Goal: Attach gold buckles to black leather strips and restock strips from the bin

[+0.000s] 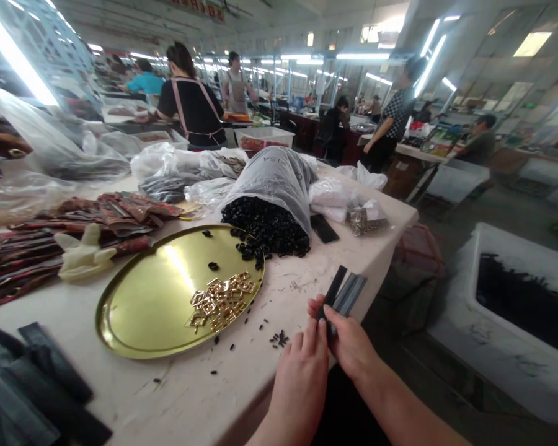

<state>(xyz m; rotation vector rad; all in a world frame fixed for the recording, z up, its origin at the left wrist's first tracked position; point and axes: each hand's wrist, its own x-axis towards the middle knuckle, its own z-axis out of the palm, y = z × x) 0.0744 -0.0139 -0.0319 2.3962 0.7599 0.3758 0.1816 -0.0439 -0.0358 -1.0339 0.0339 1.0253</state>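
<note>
Several flat black and dark grey strips [348, 292] stand out above my two hands, over the front edge of the table. My right hand [351, 347] is closed around them, its thumb lying across their lower part. The fingers of my left hand [304, 359] are pressed together at the near end of the blackest strip [333, 288], and the fingertips are partly hidden. Left of my hands, small black pieces [279, 338] lie scattered on the tabletop. Gold metal buckles [221, 300] form a pile on a round gold tray [139, 310].
A plastic bag [274, 176] spills small black loops [270, 229] onto the tray's far rim. More dark strips [32, 384] lie front left, near a pale glove [84, 253] and reddish strips [23, 254]. A phone-like black slab [324, 228] lies behind. On the right stands a white bin [456, 334].
</note>
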